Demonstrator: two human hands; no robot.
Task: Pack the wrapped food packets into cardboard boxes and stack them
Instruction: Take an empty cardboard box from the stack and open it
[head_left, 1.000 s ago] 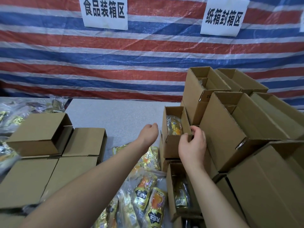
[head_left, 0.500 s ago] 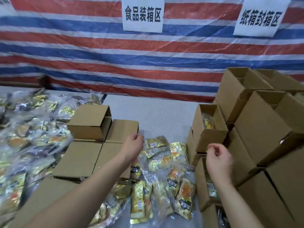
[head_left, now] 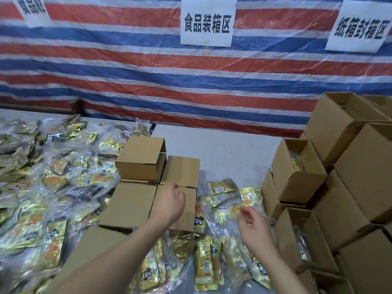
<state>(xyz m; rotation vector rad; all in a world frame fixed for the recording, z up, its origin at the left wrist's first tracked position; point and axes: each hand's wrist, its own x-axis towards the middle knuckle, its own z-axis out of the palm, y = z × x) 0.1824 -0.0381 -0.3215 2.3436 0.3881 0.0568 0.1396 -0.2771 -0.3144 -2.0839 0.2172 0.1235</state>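
Hands (head_left: pixel 169 205) (head_left: pixel 253 224) withdrawn from stacked boxes (head_left: pixel 297 172), empty

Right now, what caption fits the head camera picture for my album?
Both empty hands, left hand and right hand, hover over gold food packets between flat cardboard boxes and stacked open boxes.

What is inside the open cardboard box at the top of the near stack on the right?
The open box holds a gold wrapped packet standing against its inner wall. The box walls hide its lower part and anything beneath it.
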